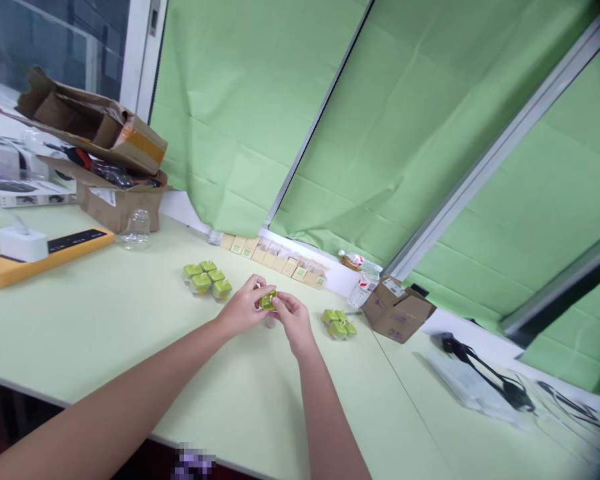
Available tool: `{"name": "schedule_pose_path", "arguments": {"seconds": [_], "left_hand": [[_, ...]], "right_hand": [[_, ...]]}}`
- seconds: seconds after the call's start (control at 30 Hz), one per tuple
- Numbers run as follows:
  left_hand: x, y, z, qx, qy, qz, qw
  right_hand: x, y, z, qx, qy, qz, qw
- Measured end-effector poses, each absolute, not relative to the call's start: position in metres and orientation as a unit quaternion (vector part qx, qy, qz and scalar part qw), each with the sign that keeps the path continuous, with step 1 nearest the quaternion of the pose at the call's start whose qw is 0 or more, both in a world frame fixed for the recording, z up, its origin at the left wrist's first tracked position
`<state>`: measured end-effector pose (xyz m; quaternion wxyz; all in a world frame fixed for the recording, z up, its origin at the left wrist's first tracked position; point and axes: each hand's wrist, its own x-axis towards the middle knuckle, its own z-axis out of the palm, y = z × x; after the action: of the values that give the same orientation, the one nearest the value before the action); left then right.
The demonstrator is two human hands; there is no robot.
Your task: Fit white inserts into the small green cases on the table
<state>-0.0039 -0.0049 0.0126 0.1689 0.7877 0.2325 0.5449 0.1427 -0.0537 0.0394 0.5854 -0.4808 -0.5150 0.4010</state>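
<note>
Above the middle of the table, my left hand (pixel 244 308) and my right hand (pixel 295 323) together grip a small green lid (pixel 269 299). Fingers of both hands close around its edges, and my right thumb presses on its face. Just below them a small pinkish thing (pixel 271 322) shows, too blurred to name. To the left of my hands stands a cluster of small clear boxes with green lids (pixel 201 283), some with a yellow loop on top. A similar group of green-lidded boxes (pixel 338 331) stands to the right.
A row of small cardboard boxes (pixel 280 259) lines the table's back edge. Bottles (pixel 364 288) and an opened carton (pixel 395 310) stand back right, near black cables (pixel 490 373). At left are a yellow power strip (pixel 80 245), a clear jar (pixel 138 229) and stacked cartons (pixel 120 203).
</note>
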Motion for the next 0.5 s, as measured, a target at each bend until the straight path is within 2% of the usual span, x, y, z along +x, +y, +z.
{"name": "schedule_pose_path", "arguments": {"seconds": [0.5], "left_hand": [[-0.0028,-0.0054,0.011,0.789,0.237,0.54,0.172]], "right_hand": [[0.1406,-0.0516,0.0315,-0.467,-0.535,0.39,0.587]]}}
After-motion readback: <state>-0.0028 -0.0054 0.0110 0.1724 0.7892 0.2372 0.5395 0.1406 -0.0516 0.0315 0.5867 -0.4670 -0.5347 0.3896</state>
